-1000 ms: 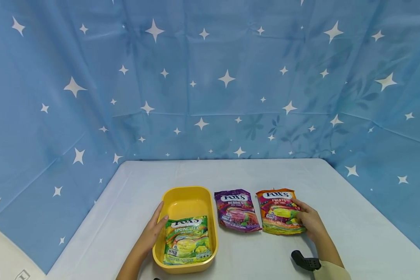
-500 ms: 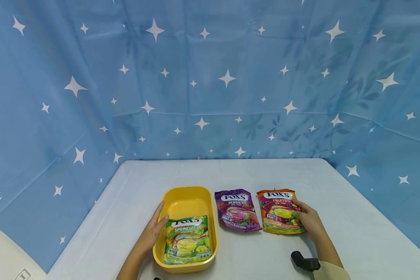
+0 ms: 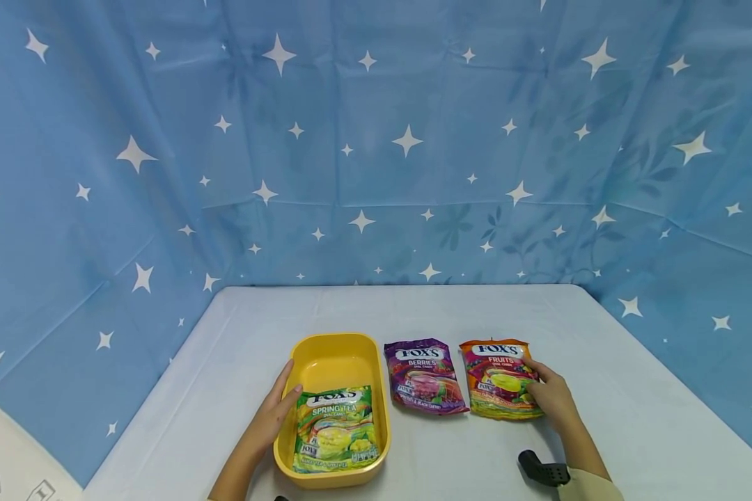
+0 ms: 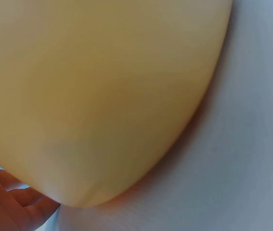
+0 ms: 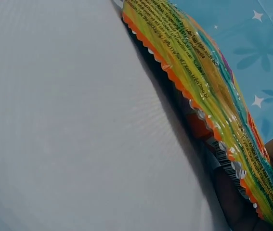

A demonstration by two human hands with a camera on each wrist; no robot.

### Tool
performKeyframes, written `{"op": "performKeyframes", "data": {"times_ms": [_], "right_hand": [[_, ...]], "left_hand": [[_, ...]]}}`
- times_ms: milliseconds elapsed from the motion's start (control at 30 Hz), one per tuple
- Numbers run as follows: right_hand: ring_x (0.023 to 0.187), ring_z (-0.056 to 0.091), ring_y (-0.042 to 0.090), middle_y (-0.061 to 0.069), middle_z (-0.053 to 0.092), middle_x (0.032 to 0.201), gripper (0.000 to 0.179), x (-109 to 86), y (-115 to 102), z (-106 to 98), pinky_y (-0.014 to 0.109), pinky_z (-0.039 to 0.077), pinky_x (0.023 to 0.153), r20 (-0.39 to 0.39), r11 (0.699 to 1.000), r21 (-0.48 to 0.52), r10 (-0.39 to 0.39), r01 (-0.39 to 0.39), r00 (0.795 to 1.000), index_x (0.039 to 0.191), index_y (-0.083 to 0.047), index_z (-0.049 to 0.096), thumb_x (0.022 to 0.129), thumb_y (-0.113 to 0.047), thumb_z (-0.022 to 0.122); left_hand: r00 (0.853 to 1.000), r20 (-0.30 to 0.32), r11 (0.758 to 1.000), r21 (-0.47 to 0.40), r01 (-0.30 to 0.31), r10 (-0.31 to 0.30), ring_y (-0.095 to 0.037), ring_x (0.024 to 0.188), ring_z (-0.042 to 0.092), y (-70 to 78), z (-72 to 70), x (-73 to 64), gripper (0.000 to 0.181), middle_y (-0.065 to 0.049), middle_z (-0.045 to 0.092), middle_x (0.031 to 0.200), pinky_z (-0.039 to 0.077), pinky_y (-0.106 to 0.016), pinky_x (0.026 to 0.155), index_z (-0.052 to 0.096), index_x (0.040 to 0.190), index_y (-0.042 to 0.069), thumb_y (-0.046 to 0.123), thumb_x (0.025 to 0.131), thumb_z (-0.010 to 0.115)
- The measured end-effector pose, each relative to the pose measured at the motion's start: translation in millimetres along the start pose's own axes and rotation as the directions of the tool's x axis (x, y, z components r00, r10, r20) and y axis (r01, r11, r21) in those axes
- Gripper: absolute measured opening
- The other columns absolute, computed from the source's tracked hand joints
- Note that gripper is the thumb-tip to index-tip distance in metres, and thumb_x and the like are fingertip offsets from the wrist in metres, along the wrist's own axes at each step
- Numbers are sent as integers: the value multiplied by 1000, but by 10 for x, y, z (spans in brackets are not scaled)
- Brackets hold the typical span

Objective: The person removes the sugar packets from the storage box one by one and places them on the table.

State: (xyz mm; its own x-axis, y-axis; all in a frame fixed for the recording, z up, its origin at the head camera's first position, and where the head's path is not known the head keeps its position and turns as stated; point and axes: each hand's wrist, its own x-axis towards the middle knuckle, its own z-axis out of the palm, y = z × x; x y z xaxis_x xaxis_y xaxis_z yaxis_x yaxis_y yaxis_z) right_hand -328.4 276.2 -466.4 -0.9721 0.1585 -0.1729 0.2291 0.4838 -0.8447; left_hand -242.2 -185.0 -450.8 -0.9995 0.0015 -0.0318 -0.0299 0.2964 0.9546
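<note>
The right hand (image 3: 553,398) pinches the orange bag (image 3: 496,379) on the counter (image 3: 448,459) from both faces, securing its soft edge; the left hand (image 3: 272,413) grips the yellow tray (image 3: 338,365), seemingly steadying it.

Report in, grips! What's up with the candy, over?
Left grip holds yellow tub. Right grip pinches Fruits bag. Berries bag lies between tub and Fruits bag.

Beige R sleeve (image 3: 589,486), blk wrist strap (image 3: 545,472) w/ rounded end
</note>
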Motion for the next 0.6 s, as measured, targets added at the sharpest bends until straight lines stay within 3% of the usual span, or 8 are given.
{"op": "performKeyframes", "data": {"times_ms": [200, 433, 600], "right_hand": [[127, 23, 49, 31, 18, 145, 63, -8, -37, -5, 62, 30, 96, -34, 990, -142, -19, 14, 999, 143, -8, 28, 81, -5, 40], [107, 43, 44, 36, 31, 136, 57, -32, -107, 4, 51, 42, 80, -44, 964, -261, -58, 45, 997, 138, 0, 35, 81, -6, 43], [115, 38, 52, 36, 32, 135, 53, -77, -167, -12, 61, 38, 88, -31, 925, -369, -111, 92, 993, 135, 4, 36, 84, -10, 44]], "left_hand": [[1000, -1, 1000, -4, -10, 10, -38, 140, -1, 3, 1, -9, 65, -14, 1, 154, 4, -58, 110, 8, 148, 17, 38, 96, 41], [1000, -6, 1000, -6, -9, 9, -38, 140, -1, -16, -19, -4, 65, -14, 1, 154, 4, -58, 110, 8, 148, 17, 38, 96, 40], [1000, -4, 1000, -22, -4, 4, -37, 140, -2, -20, -7, 2, 66, -12, 0, 154, 3, -58, 110, 7, 148, 18, 39, 96, 41]]}}
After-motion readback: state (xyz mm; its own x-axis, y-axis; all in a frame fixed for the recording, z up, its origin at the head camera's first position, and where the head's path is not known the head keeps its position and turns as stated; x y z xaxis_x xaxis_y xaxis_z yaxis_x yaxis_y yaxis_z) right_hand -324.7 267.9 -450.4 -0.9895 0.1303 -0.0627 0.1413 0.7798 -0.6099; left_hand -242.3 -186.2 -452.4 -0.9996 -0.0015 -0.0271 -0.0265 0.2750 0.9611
